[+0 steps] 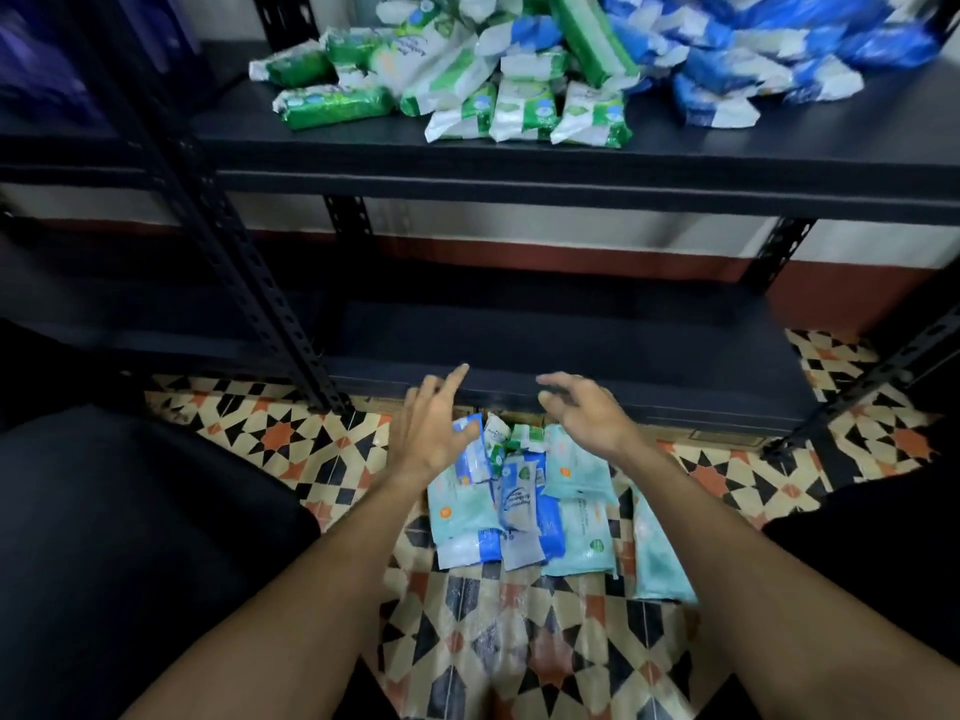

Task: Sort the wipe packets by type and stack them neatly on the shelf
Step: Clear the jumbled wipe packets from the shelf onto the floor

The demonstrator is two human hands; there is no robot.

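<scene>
A loose pile of wipe packets [524, 504] lies on the patterned floor just in front of the dark lower shelf [571, 345]: pale teal, blue-and-white and a few green-and-white ones. My left hand [431, 433] hovers over the pile's left side with fingers spread, holding nothing. My right hand [582, 413] hovers over its far right side, fingers relaxed and slightly bent, also holding nothing. On the upper shelf [519, 158] sit a heap of green-and-white packets [467, 80] and, to its right, a heap of blue-and-white packets [753, 54].
Black perforated shelf posts stand at the left [249, 283] and at the right [779, 252]. A dark cushion or seat [130, 537] fills the lower left. The lower shelf board holds nothing in view. Patterned floor tiles [519, 641] spread below the pile.
</scene>
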